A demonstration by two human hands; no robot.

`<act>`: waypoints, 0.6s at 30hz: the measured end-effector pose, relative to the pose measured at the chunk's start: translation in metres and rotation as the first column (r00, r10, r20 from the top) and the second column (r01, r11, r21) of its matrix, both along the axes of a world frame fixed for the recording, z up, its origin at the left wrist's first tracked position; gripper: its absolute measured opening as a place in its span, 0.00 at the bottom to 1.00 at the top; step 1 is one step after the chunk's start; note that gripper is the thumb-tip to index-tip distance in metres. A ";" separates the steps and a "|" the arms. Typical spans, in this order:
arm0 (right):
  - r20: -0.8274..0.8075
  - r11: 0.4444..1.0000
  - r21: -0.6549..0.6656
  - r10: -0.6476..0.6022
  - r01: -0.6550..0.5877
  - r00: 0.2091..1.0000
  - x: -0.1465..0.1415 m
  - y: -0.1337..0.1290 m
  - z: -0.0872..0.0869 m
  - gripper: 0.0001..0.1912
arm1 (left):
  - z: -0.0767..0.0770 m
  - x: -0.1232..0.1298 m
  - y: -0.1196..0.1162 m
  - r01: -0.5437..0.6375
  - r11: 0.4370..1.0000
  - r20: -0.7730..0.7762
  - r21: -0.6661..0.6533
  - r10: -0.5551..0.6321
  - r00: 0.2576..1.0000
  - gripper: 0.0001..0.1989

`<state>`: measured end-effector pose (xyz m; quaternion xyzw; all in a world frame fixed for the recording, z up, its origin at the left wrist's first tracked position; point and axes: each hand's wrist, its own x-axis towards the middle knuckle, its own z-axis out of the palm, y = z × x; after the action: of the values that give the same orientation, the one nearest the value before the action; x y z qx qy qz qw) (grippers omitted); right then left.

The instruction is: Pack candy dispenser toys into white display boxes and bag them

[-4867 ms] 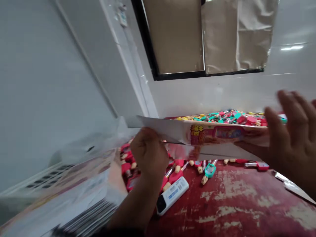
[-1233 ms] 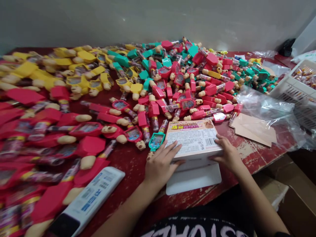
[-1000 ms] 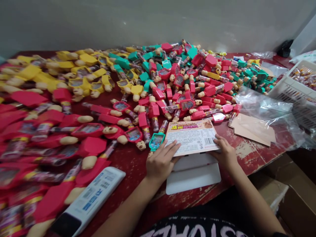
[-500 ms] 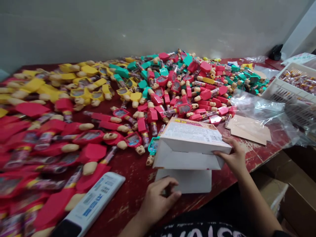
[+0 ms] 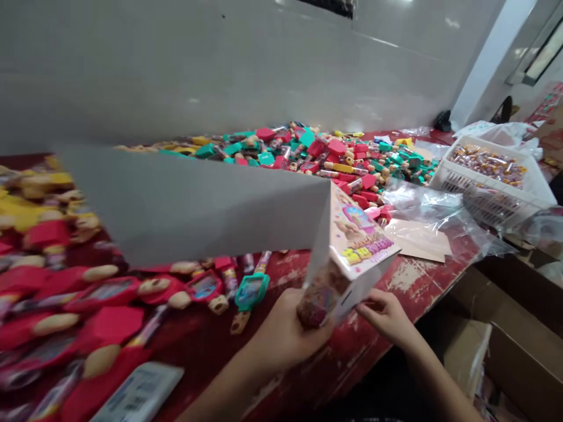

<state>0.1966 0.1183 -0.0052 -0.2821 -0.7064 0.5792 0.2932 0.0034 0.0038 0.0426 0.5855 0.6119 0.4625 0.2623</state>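
A thin white-card display box [image 5: 358, 234] stands tilted on one corner just above the near edge of the red-painted wooden table [image 5: 409, 281] (its paint is worn through in pale patches here). Its pink printed face tilts upward, and a long open flap [image 5: 189, 205] sweeps left over the toys. Being folded card, the box should be light, and stiff mainly along its creases. The flap looks easy to bend, so the folded corners and side walls seem the surer places to take hold.

The left hand [image 5: 281, 334] is curled closed around the lower corner, and the box rests in it. The right hand [image 5: 387, 313] is half open beside the same lower end, its fingers [image 5: 373, 306] reaching to the box's side wall; whether they grip or only touch it cannot be told.

A teal-framed candy toy [image 5: 251, 292] lies just left of the left hand. Beyond the box spreads a heap of red, teal and yellow candy toys [image 5: 308, 155]. Toward the table's far right corner are a clear plastic bag [image 5: 422, 205], flat beige card sheets [image 5: 417, 241] and a white plastic crate [image 5: 448, 181] of wrapped sweets [image 5: 488, 164].
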 end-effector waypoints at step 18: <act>0.385 0.437 0.878 -0.401 -0.196 0.831 -0.115 0.094 0.114 0.51 | -0.093 0.031 0.046 -0.288 0.863 -0.817 -0.416 -0.216 0.534 0.29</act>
<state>0.0812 0.2123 0.1086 -0.2802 -0.9344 -0.0080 0.2199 0.0344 0.0499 -0.0502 0.6308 0.7714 -0.0498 0.0672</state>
